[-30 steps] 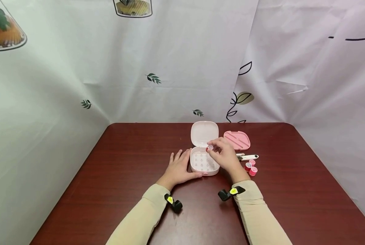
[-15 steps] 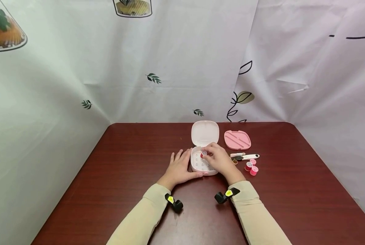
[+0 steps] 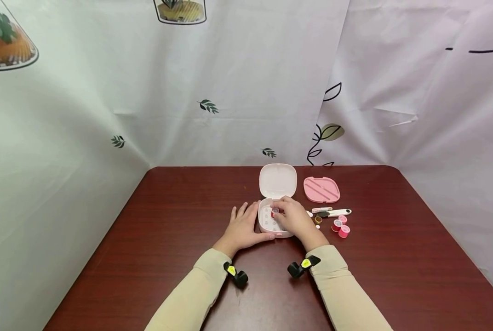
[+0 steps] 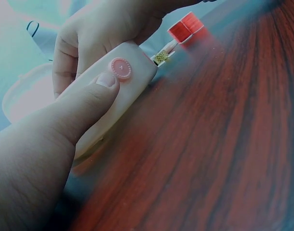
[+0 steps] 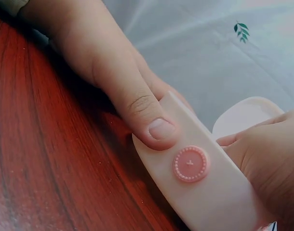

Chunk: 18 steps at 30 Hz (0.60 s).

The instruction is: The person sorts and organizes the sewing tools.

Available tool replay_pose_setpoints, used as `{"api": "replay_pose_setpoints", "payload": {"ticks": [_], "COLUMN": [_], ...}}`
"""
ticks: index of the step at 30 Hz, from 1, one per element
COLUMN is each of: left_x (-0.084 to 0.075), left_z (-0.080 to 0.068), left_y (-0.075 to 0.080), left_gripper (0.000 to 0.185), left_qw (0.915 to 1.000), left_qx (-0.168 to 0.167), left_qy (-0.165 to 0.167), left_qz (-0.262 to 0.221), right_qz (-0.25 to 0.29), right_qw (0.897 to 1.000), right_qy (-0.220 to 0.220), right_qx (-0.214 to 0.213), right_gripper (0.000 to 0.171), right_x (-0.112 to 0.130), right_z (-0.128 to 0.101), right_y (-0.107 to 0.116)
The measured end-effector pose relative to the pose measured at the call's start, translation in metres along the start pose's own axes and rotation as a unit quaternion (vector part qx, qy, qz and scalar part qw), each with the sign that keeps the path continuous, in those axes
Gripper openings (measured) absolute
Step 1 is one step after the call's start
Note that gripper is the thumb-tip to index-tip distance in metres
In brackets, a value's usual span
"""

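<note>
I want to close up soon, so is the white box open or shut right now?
Open. The box has its lid swung up and back, showing the pegged inside, where the right hand holds a red spool.

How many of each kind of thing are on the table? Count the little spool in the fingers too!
Open box: 1
Pink tray: 1
Thread snips: 1
Loose spools: 3
Small brown piece: 1
Tiny white piece: 1
Spool pinched by the right hand: 1
Total: 9
</note>
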<state>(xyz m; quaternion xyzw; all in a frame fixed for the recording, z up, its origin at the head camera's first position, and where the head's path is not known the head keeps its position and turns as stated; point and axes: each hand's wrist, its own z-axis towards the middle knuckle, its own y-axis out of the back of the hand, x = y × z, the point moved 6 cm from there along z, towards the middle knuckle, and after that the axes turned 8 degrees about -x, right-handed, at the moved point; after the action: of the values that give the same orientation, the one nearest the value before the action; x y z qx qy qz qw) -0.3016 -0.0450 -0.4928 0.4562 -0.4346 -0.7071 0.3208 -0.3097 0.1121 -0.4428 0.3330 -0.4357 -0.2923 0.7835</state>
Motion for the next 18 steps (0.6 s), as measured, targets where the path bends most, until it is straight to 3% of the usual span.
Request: {"api": "replay_pose_setpoints", "payload": {"ticks": [8, 18], "left_x": [0.0005, -0.0005], "left_z": [0.0001, -0.0023], "left_y": [-0.0002, 0.0020], "left_gripper": [0.117, 0.117], "left_qw": [1.0000, 0.9999], "left_qx": [0.000, -0.009], "left_qy": [-0.002, -0.006], "left_qz": [0.004, -0.004], "right_qz": [-0.020, -0.045], "right_qw": [1.000, 0.998], "right_qy": [0.003, -0.032], "right_qx": [0.007, -0.004], "right_gripper": [0.023, 0.022], "right_x": [0.0003, -0.0010], "right_z": [-0.0001, 0.0009], "right_y": [-0.0027, -0.0061]}}
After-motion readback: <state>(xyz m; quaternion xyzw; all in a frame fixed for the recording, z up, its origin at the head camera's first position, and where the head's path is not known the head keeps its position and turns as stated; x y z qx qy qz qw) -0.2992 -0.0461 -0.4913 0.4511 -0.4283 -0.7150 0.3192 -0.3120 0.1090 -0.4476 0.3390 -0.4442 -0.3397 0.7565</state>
